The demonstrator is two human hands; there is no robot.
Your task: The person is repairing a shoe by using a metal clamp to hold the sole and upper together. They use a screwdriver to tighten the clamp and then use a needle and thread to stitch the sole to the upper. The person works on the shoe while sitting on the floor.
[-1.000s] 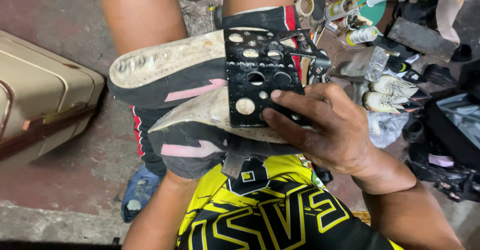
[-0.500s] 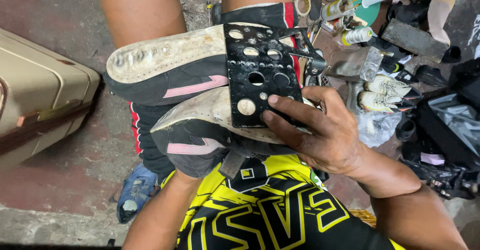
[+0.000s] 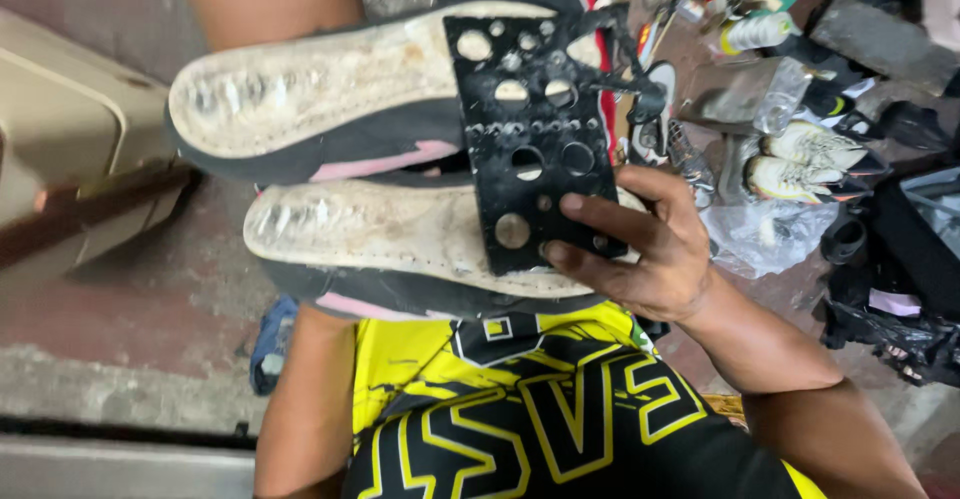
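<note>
Right hand (image 3: 650, 259) shifted lower on perforated black plate (image 3: 530, 139).

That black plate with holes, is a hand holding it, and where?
Yes. The right hand grips the black plate with holes at its lower right corner, over two upturned shoes. The left hand is hidden.

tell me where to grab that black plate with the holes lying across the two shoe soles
Probably best by the near right edge of the black perforated plate, coming from the right. It lies flat across both upturned soles, so only its edges offer a pinch. The right hand already sits there, fingers on top. The far end is crowded by a black metal tool.
</note>
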